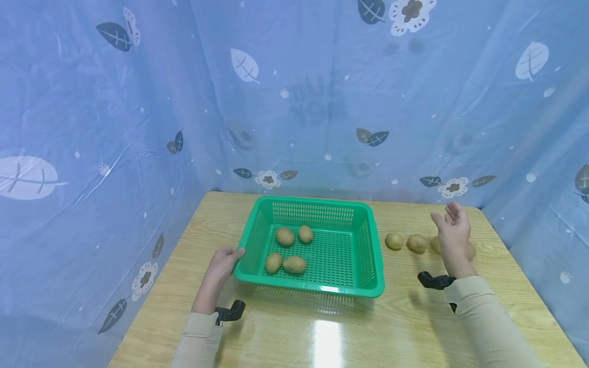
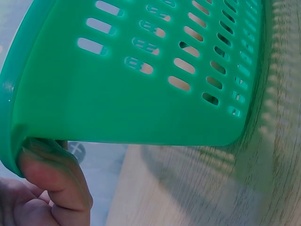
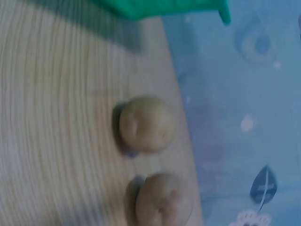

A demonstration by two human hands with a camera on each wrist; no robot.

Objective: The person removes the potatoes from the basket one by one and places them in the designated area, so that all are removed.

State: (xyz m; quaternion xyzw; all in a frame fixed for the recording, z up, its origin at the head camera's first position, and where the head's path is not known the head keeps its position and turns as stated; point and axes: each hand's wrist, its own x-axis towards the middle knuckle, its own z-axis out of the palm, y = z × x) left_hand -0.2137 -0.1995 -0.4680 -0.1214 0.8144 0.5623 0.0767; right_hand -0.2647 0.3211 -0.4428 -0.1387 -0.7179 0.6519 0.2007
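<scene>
Four potatoes (image 1: pixel 294 265) (roundish) lie in a slotted basket (image 1: pixel 294 285).

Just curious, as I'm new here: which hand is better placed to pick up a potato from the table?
Probably the right hand: it looks empty and is near the loose potatoes. The left hand grips the green basket on its opposite side, farther from them.

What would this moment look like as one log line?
left hand: holds green basket | right hand: raised, holds nothing | inside: four potatoes | on table: more potatoes
</scene>
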